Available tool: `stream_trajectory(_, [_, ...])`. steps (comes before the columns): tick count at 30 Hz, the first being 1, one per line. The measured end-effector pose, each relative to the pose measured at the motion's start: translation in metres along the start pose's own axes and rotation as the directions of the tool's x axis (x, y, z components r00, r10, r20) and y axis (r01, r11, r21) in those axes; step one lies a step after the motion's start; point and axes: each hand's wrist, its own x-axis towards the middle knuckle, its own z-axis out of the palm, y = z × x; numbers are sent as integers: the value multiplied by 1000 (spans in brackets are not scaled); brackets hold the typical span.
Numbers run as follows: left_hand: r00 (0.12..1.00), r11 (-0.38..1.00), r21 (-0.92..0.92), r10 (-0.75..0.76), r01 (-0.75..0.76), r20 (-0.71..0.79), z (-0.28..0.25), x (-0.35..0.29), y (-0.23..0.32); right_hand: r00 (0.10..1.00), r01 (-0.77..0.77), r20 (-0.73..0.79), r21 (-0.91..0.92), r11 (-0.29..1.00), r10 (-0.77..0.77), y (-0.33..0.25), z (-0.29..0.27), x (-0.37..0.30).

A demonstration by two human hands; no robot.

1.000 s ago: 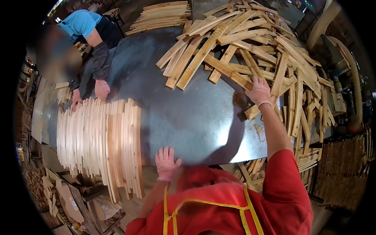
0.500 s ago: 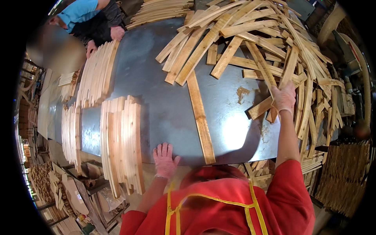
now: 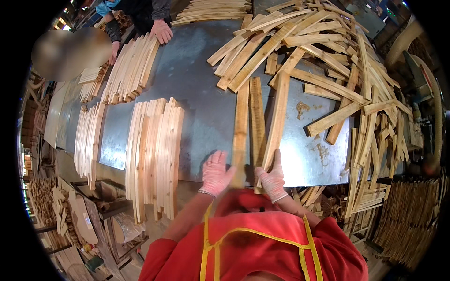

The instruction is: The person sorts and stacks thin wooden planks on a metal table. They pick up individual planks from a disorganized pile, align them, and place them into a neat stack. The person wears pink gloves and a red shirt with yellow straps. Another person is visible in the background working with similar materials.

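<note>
My right hand (image 3: 272, 180), in a thin pale glove, grips the near end of a wooden slat (image 3: 280, 110) that points away from me across the dark metal table (image 3: 197, 79). Left of it lie a darker narrow slat (image 3: 256, 112) and a lighter slat (image 3: 240, 117), whose near end is blurred. My left hand (image 3: 217, 172), gloved too, is flat with its fingers stretched beside the lighter slat's near end. Whether it touches that slat I cannot tell. A large jumbled pile of slats (image 3: 323, 51) covers the table's far right.
Neat rows of pale slats (image 3: 154, 150) stand at the left, overhanging the near edge. Beyond them, a co-worker's hand (image 3: 161, 32) rests by another row (image 3: 131, 70). More slats (image 3: 213, 11) lie at the back. A stack of wood (image 3: 408, 210) stands at the lower right.
My right hand has come from the pile back to the near edge, bringing slats alongside the one lying there. My left hand has shifted right and farther onto the table. The view has moved slightly.
</note>
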Motion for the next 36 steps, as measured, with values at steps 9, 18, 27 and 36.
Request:
stream_trajectory(9, [861, 232, -867, -382, 441, 336, -5, 19, 10, 760, 508, 556, -187, 841, -336, -43, 15, -22])
stream_trajectory(18, [900, 825, 378, -325, 420, -291, -38, -76, -104, 959, 258, 257, -611, 748, -121, -38, -23, 145])
stream_trajectory(27, [910, 930, 103, -366, 352, 195, -41, -7, 9, 966, 259, 199, -662, 703, -168, -48, 66, 122])
stream_trajectory(36, [841, 433, -766, 34, 475, 540, -85, -44, -10, 941, -176, 323, 219, 960, 99, -24, 94, 59])
